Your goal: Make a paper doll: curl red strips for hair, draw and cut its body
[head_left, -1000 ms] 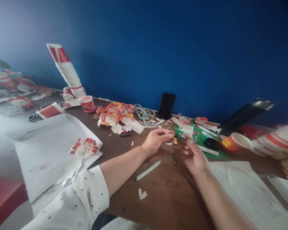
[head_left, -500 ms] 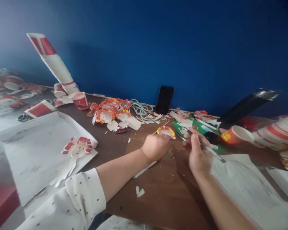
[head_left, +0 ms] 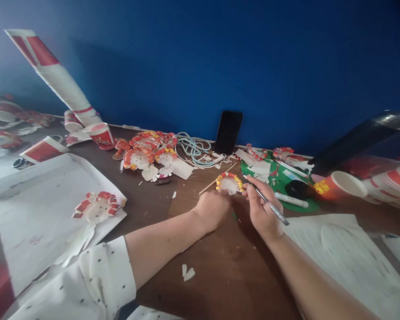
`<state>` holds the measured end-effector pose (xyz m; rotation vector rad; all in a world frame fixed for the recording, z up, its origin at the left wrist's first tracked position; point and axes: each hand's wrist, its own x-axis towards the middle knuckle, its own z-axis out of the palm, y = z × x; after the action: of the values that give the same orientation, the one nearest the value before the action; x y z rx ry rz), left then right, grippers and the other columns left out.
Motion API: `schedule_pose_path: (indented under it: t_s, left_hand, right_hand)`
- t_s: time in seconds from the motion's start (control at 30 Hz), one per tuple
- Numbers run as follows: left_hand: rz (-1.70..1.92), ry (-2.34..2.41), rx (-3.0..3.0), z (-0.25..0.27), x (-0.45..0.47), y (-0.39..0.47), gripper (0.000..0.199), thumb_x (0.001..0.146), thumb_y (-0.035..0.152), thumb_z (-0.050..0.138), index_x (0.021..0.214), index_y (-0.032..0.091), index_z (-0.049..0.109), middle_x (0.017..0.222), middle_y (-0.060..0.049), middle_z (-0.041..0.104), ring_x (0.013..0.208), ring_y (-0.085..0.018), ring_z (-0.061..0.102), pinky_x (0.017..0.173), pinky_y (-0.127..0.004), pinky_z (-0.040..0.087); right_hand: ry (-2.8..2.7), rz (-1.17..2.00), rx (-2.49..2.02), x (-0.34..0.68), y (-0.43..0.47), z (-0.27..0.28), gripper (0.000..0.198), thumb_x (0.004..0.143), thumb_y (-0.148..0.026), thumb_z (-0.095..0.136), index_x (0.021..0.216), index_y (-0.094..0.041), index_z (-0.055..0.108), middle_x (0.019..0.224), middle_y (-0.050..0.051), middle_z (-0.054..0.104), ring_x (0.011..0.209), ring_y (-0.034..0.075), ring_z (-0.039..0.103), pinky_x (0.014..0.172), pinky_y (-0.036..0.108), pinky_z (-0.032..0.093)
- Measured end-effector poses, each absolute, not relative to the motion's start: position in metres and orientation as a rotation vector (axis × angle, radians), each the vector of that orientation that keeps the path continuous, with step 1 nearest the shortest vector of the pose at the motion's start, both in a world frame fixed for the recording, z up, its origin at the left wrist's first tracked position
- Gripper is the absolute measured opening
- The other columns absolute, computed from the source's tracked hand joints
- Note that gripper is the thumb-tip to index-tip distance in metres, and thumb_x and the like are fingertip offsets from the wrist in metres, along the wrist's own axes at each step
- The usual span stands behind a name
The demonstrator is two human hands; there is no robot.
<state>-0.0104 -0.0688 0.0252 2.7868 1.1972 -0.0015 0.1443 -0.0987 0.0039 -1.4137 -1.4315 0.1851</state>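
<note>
"How's our grip?"
"Our right hand [head_left: 264, 214] pinches the pen [head_left: 270, 205]; our left hand [head_left: 214, 209] curls, fingertips hidden, so we can't tell."
"The paper cutout [head_left: 230, 186]?"
"Just beyond our left hand; we'd best keep it steady, pen light."
</note>
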Motion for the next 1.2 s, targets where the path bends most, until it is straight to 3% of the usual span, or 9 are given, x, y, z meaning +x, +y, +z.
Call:
schedule_pose_path:
  t_s: [0.23, 0.4, 0.6, 0.7, 0.83, 1.0, 1.2]
  left_hand:
    - [0.038, 1.205, 2.781, 0.028, -0.010, -0.073, 0.029, 0.090, 0.017, 0.044, 0.111, 0.009, 0.062, 0.097, -0.014, 0.066, 0.080, -0.025, 0.068, 0.060, -0.034, 0.055]
    - [-0.034, 1.298, 2.748, 0.029, -0.009, -0.070, 0.052, 0.092, 0.017, 0.040, 0.144, 0.008, 0.037, 0.097, -0.014, 0.069, 0.079, -0.024, 0.070, 0.060, -0.033, 0.054]
    - [-0.181, 1.399, 2.653, 0.021, -0.006, -0.065, 0.056, 0.097, 0.026, 0.039, 0.149, 0.007, 0.028, 0.088, -0.014, 0.072, 0.071, -0.023, 0.071, 0.057, -0.031, 0.052]
    - [-0.149, 1.438, 2.618, 0.021, -0.004, -0.062, 0.059, 0.098, 0.034, 0.038, 0.149, 0.008, 0.029, 0.084, -0.013, 0.073, 0.070, -0.025, 0.071, 0.055, -0.032, 0.051]
    - [-0.136, 1.485, 2.568, 0.021, -0.001, -0.060, 0.064, 0.097, 0.043, 0.039, 0.150, 0.010, 0.027, 0.079, -0.011, 0.073, 0.068, -0.026, 0.071, 0.055, -0.032, 0.051]
    - [-0.184, 1.470, 2.559, 0.024, 0.002, -0.059, 0.064, 0.097, 0.044, 0.040, 0.148, 0.007, 0.031, 0.080, -0.013, 0.073, 0.072, -0.025, 0.072, 0.057, -0.031, 0.050]
    - [-0.139, 1.405, 2.591, 0.025, 0.001, -0.065, 0.061, 0.097, 0.043, 0.042, 0.142, 0.002, 0.040, 0.082, -0.015, 0.073, 0.074, -0.025, 0.072, 0.059, -0.031, 0.051]
  right_hand:
    - [-1.415, 0.249, -1.421, 0.144, -0.103, 0.006, 0.028, 0.094, -0.034, 0.053, 0.117, -0.023, 0.066, 0.102, 0.007, 0.070, 0.072, 0.016, 0.068, 0.074, 0.034, 0.058]
    - [-1.343, 0.250, -1.441, 0.147, -0.101, 0.004, 0.032, 0.096, -0.031, 0.050, 0.124, -0.023, 0.062, 0.100, 0.006, 0.071, 0.069, 0.014, 0.067, 0.068, 0.032, 0.058]
    - [-1.254, 0.364, -1.477, 0.151, -0.098, 0.004, 0.035, 0.098, -0.036, 0.044, 0.128, -0.024, 0.058, 0.129, 0.010, 0.062, 0.068, 0.013, 0.068, 0.056, 0.029, 0.056]
    - [-1.232, 0.430, -1.525, 0.153, -0.098, 0.004, 0.037, 0.098, -0.039, 0.044, 0.128, -0.024, 0.057, 0.132, 0.011, 0.060, 0.069, 0.015, 0.070, 0.055, 0.030, 0.055]
    - [-1.236, 0.451, -1.571, 0.153, -0.098, 0.004, 0.037, 0.097, -0.041, 0.044, 0.127, -0.023, 0.058, 0.122, 0.011, 0.067, 0.070, 0.017, 0.071, 0.060, 0.032, 0.057]
    - [-1.235, 0.464, -1.546, 0.154, -0.099, 0.004, 0.037, 0.096, -0.041, 0.047, 0.125, -0.022, 0.058, 0.125, 0.012, 0.065, 0.068, 0.017, 0.070, 0.066, 0.036, 0.058]
    - [-1.242, 0.467, -1.556, 0.154, -0.098, 0.006, 0.035, 0.094, -0.039, 0.052, 0.123, -0.021, 0.059, 0.093, 0.008, 0.072, 0.066, 0.019, 0.069, 0.069, 0.038, 0.058]
